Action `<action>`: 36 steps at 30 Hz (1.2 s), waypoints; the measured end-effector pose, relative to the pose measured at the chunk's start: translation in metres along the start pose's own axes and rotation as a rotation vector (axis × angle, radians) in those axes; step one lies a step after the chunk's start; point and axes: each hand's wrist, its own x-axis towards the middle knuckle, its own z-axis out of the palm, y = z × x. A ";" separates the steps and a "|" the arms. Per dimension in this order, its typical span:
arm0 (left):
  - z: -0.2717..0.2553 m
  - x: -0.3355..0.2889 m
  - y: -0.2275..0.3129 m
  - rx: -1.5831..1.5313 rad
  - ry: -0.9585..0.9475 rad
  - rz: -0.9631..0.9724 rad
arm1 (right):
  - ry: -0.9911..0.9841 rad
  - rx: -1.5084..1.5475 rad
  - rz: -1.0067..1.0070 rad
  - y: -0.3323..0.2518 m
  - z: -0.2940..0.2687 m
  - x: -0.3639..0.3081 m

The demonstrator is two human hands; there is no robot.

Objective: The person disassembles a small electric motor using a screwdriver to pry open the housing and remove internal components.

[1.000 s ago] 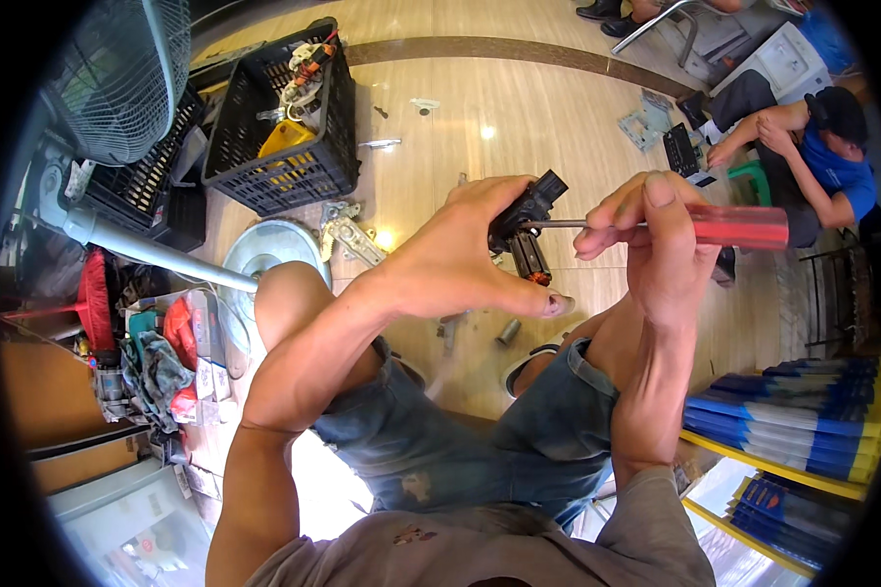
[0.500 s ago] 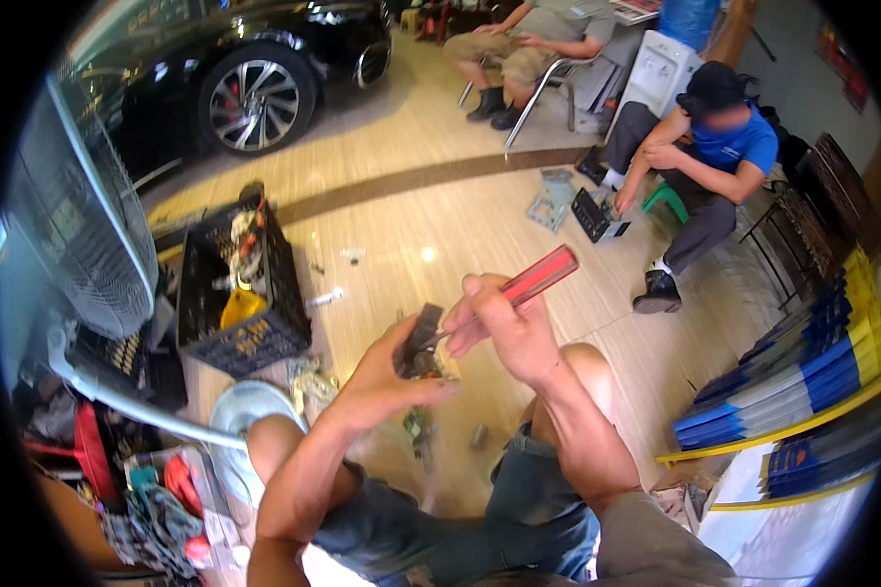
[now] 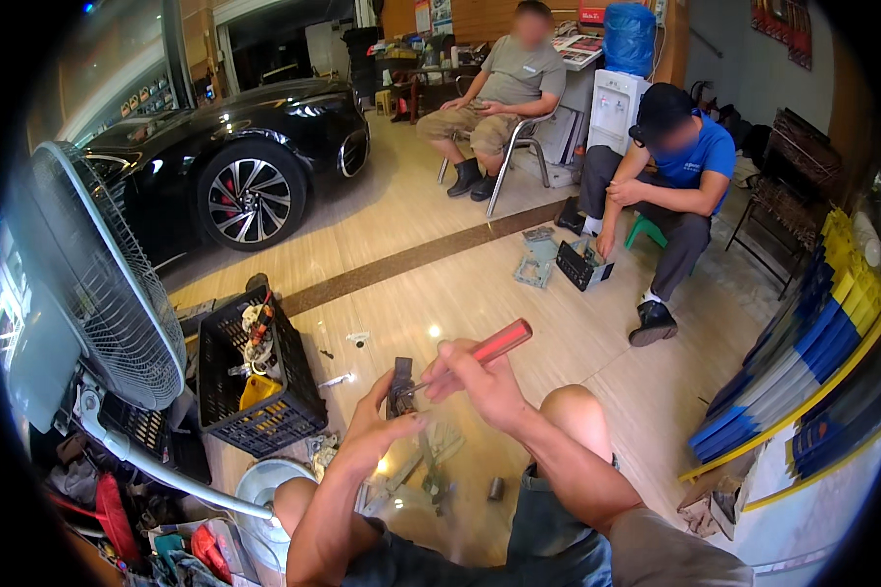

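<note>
- The black crate (image 3: 274,428) stands on the pale floor (image 3: 597,342), with a yellow piece (image 3: 258,391) and other loose parts inside it.
- To the right of the crate, raised off the floor, the left hand (image 3: 367,426) has its grip clamped on a small dark part (image 3: 401,382), holding it from the crate's side, thumb stretched out below.
- Farther right of the crate, the right hand (image 3: 480,384) has its grip closed around a screwdriver (image 3: 504,340) with a red handle, fingers bunched near the front of the handle.
- The screwdriver's shaft slants down crateward and reaches the dark part; whether the tip touches or only overlaps it is too small to tell.
- Below the hands, to the crate's near right, metal pieces (image 3: 431,460) lie on the floor; a short grey cylinder (image 3: 496,488) sits farther right.
- Left of the crate stands a fan (image 3: 127,284), its round base (image 3: 252,481) just on the crate's near side.
- Beyond the crate is a black car (image 3: 264,122).
- Far right beyond the crate, a co-worker (image 3: 700,161) in a blue shirt sits with one hand lowered at a black box (image 3: 579,268).
</note>
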 end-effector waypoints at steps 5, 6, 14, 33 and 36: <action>-0.005 0.008 -0.011 -0.043 0.069 -0.002 | 0.043 -0.022 -0.195 0.004 -0.007 -0.001; -0.007 0.008 -0.012 -0.028 0.116 0.001 | 0.120 -0.037 -0.274 0.003 -0.012 0.000; -0.006 0.010 -0.021 -0.243 0.127 -0.082 | 0.159 -0.398 -0.107 0.009 -0.011 -0.002; 0.021 0.026 -0.042 -0.566 0.040 -0.149 | 0.012 -0.999 -0.345 0.043 0.022 -0.006; 0.018 0.029 -0.046 -0.573 0.013 -0.114 | 0.036 -1.018 -0.389 0.042 0.024 -0.006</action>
